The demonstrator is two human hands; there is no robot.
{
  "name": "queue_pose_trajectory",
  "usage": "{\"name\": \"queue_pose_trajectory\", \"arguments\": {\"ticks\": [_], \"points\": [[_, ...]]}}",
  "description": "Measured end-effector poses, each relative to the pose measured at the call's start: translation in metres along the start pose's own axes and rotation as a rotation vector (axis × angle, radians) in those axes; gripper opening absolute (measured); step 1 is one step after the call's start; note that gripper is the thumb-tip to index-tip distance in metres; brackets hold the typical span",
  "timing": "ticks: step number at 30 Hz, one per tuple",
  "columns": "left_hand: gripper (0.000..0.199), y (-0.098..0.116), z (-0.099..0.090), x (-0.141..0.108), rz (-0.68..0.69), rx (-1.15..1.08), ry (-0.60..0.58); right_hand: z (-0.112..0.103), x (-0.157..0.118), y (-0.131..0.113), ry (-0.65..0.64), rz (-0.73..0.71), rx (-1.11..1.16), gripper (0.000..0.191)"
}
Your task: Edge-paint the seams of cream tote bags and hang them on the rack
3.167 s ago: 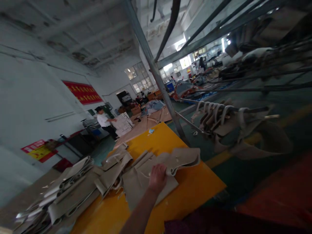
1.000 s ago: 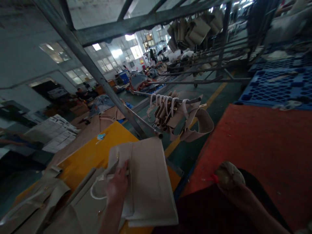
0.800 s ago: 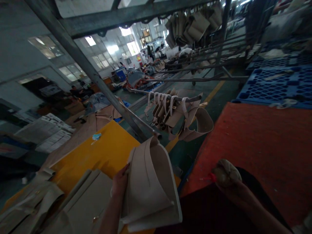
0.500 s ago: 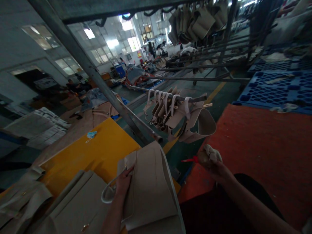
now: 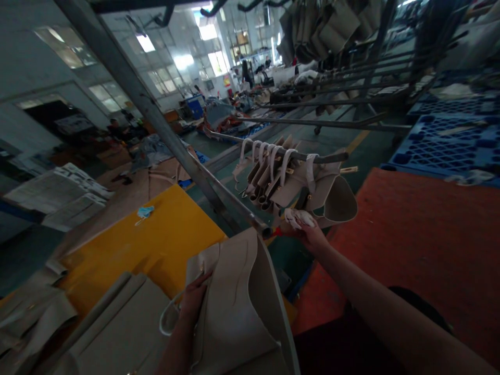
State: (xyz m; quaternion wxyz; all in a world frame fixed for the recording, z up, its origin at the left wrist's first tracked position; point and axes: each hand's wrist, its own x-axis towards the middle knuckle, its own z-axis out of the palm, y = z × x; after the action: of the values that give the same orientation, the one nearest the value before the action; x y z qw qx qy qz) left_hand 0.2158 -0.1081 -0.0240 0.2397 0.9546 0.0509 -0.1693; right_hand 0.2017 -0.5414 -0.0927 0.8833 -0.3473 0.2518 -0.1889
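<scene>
Most of a red item [image 5: 278,230] hidden by white cloth [image 5: 298,219] in right hand [image 5: 311,233]

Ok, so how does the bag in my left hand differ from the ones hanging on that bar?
The beige bag in your left hand is a single bag held up, while the hanging bags are several in a row. Your bag is gripped at its side with its pale handle looping free below the hand; the hanging bags dangle by their handles looped over the metal bar. Both look the same pale beige, with pale handles.
</scene>
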Motion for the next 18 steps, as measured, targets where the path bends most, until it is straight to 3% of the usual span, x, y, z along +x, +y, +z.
{"name": "queue_pose_trajectory", "arguments": {"ticks": [8, 18], "points": [[0.058, -0.004, 0.0, 0.002, -0.074, -0.156, -0.051, 0.02, 0.012, 0.002, 0.025, 0.019, -0.03, 0.072], [0.049, -0.004, -0.001, 0.002, -0.099, -0.241, -0.012, 0.008, 0.007, 0.0, -0.009, 0.032, -0.075, 0.082]]}}
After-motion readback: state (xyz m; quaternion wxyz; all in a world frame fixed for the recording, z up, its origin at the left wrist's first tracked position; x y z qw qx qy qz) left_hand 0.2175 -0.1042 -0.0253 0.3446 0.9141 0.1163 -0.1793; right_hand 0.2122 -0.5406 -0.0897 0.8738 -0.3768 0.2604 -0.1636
